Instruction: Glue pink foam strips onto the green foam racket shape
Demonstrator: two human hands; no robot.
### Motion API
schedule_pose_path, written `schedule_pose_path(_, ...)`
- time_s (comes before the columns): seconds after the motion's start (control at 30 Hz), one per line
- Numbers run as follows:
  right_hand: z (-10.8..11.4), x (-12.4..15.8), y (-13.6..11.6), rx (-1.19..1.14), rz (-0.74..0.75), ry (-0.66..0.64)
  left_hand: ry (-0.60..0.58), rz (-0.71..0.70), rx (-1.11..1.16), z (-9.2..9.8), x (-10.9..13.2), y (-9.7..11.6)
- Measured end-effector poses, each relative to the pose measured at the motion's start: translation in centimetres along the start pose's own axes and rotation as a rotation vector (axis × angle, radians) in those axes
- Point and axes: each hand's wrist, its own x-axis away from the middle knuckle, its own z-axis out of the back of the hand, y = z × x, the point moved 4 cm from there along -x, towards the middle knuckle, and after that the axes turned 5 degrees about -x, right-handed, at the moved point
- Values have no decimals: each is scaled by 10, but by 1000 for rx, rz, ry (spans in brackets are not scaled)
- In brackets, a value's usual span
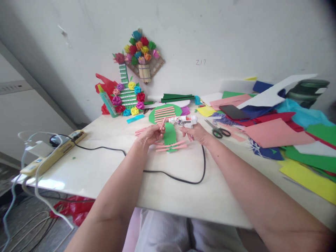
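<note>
My right hand (193, 133) is wrapped round the grip of a white hot glue gun (187, 121), whose nozzle points left. Between the fingers of my left hand (152, 134) is a thin pink paper stick (163, 123), close to the nozzle. Under both hands lies a green paper cutout (170, 134) with a rounded top part and a narrower lower part. A row of pink sticks (165, 112) crosses its rounded part. More loose pink sticks (181, 146) lie over its lower end, and a few others stick out left of my left hand.
A black cord (170, 174) loops across the table toward a power strip (52, 154) at left. Scissors (220, 130), a phone (234, 112) and piled coloured sheets (278, 134) lie right. A glue bottle (109, 101) and a flowered guitar-shaped craft (128, 96) stand by the wall.
</note>
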Motion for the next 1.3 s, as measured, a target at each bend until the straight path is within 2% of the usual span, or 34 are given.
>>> schedule_pose_path(0.3,1,0,2,31,-40,12,3,-17,-24,2,-2,0)
schedule_pose_path(0.7,5,0,-1,-7,-40,122,19,3,-30,1,-3,-2)
schedule_pose_path(1.07,3,-1,4,24,-54,40,4,-16,-12,4,-3,-2)
schedule_pose_path(1.3,2,0,3,1,-47,45,1,-17,-16,3,-2,-2)
